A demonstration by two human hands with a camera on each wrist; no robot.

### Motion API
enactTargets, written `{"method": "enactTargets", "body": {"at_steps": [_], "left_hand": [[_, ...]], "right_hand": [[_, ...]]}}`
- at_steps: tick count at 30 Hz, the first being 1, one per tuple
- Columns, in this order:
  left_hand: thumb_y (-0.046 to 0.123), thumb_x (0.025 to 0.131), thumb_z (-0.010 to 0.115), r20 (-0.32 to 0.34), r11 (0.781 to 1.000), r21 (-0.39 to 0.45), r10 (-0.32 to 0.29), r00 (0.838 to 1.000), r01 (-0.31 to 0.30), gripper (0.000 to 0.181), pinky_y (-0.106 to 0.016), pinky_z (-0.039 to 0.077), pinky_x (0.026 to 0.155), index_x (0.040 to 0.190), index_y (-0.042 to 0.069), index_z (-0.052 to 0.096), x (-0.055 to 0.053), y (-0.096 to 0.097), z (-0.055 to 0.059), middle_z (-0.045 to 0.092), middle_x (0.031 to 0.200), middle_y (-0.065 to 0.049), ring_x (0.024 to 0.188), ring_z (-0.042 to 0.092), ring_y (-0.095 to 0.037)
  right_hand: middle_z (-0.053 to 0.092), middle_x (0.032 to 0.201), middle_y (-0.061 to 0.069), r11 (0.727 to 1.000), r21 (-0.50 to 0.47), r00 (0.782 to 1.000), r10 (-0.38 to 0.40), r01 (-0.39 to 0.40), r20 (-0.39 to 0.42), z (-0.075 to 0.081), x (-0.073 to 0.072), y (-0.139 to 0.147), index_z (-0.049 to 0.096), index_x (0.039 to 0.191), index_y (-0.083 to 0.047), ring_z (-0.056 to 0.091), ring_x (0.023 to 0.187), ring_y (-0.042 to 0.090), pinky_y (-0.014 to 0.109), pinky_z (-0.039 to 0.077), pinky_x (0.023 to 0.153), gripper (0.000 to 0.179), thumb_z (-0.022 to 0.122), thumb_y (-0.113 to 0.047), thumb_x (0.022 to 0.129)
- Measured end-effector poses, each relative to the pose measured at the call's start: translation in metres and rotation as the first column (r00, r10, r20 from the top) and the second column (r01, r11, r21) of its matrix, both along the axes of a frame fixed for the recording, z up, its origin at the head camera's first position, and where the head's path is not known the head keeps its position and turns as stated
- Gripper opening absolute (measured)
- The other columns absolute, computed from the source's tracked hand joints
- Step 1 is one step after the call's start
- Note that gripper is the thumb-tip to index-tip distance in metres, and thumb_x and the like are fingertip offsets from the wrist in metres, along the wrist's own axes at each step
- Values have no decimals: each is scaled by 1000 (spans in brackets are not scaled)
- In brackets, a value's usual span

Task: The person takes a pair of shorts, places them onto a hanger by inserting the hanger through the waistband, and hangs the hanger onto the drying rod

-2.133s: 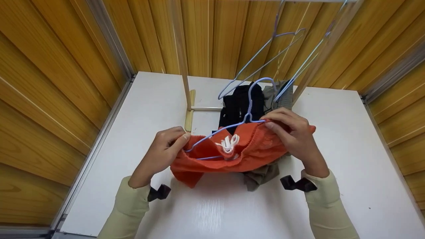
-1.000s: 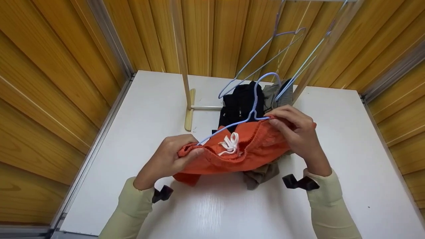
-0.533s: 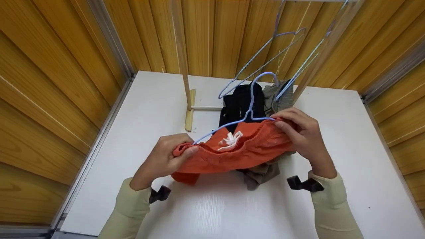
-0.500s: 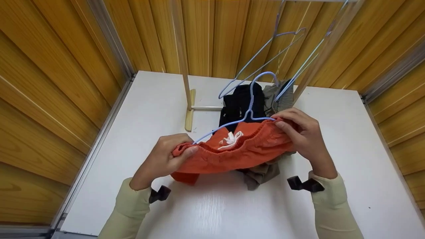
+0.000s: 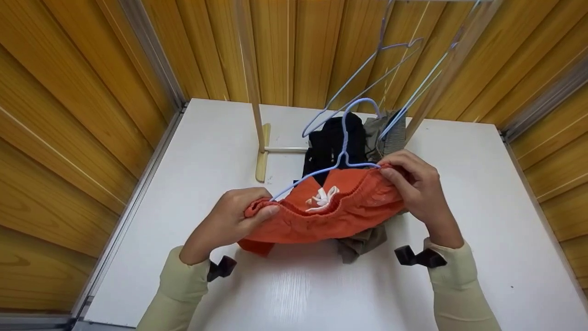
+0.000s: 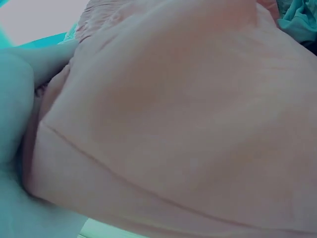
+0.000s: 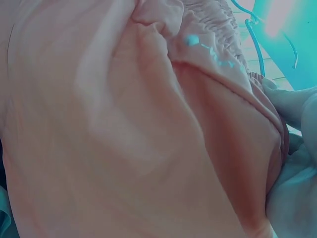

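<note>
A pair of orange shorts (image 5: 317,227) with a white drawstring (image 5: 324,196) is held up in the head view. A blue-purple clothes hanger (image 5: 345,138) stands out of its waistband, hook upward. My left hand (image 5: 225,218) grips the waistband's left end, thumb in front, over the hanger's left tip. My right hand (image 5: 415,188) pinches the waistband's right end by the hanger's other arm. The hanger's lower bar and both tips are hidden. In the wrist views, the shorts' cloth fills most of the picture, with my left hand (image 6: 15,114) and right hand (image 7: 297,183) at the edges.
Behind the shorts lie black clothing (image 5: 335,138) and a grey-brown garment (image 5: 365,241) on the white table (image 5: 496,220). A wooden rack (image 5: 255,105) stands at the back, with hangers (image 5: 353,79) hanging from it. Wood-panelled walls (image 5: 55,138) enclose the table.
My left hand has shifted its grip, and the waistband's left end now covers the hanger's tip, which showed earlier. The lower bar has gone from sight. The right hand has moved slightly right.
</note>
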State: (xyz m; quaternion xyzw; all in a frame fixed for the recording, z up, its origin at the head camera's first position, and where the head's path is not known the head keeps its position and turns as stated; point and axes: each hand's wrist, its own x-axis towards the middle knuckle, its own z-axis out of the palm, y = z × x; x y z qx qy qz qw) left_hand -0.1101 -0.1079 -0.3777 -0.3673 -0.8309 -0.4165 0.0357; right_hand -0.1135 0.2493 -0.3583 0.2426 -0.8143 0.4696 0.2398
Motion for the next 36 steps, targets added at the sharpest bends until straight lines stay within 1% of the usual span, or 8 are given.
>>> {"method": "enactTargets", "body": {"at_steps": [5, 8, 13, 18, 23, 27, 32, 36], "left_hand": [[35, 93, 63, 54, 997, -76, -19, 998, 23, 24, -18, 38, 59, 85, 13, 58, -2, 2, 1, 50, 69, 4, 65, 47, -6], [37, 94, 61, 76, 994, -99, -29, 997, 37, 26, -18, 40, 59, 85, 13, 56, -3, 3, -1, 49, 69, 4, 65, 48, -6], [33, 95, 60, 69, 996, -78, -32, 997, 38, 24, -18, 40, 58, 83, 13, 55, -3, 2, -4, 47, 67, 5, 64, 47, -5], [33, 96, 59, 101, 998, -58, -21, 995, 27, 24, -19, 42, 60, 84, 12, 56, -3, 2, -7, 52, 69, 3, 65, 49, -6], [34, 97, 57, 172, 999, -33, 10, 985, -4, 24, -19, 42, 60, 84, 14, 59, -4, 0, -12, 55, 70, 4, 65, 51, -6], [34, 97, 57, 218, 999, -34, 47, 975, -41, 23, -19, 42, 59, 82, 16, 59, -5, -3, -17, 53, 69, 7, 65, 52, -8], [36, 96, 58, 271, 994, -58, 100, 957, -88, 24, -19, 41, 57, 82, 17, 60, -8, -6, -24, 51, 68, 7, 66, 52, -10], [37, 96, 58, 281, 990, -66, 135, 950, -122, 25, -18, 38, 56, 81, 17, 59, -13, -9, -32, 47, 66, 7, 63, 50, -10]], "right_hand": [[67, 95, 11, 1000, 16, 1000, 1, -1, 2, 0, -1, -4, 70, 97, -1, 60, 95, 3, 14, 45, 88, 18, 64, 10, 85], [67, 95, 11, 1000, 13, 1000, 10, -10, 3, 0, -2, -6, 70, 98, -2, 60, 96, 4, 15, 46, 89, 18, 64, 10, 85], [68, 96, 11, 1000, -6, 1000, 7, -7, 0, -4, -5, -9, 70, 99, -1, 60, 97, 4, 15, 46, 89, 20, 65, 10, 84], [69, 99, 10, 1000, 13, 1000, -25, 25, 17, -9, -7, -10, 71, 102, -3, 60, 99, 3, 14, 45, 90, 22, 67, 9, 84], [69, 109, 8, 999, 37, 996, -30, 27, 88, -11, -7, -11, 69, 112, -8, 59, 105, 4, 13, 45, 93, 29, 67, 4, 86], [67, 119, 6, 999, 30, 989, -34, 31, 141, -10, -7, -10, 66, 122, -11, 60, 110, 10, 15, 44, 98, 34, 65, -1, 89], [67, 119, 7, 999, 20, 989, -35, 32, 144, -10, -6, -7, 64, 124, -10, 62, 108, 20, 20, 44, 99, 33, 62, -1, 92], [68, 117, 10, 1000, 4, 989, -22, 21, 144, -9, -5, -4, 64, 123, -8, 63, 105, 16, 19, 46, 96, 32, 59, 0, 93]]}}
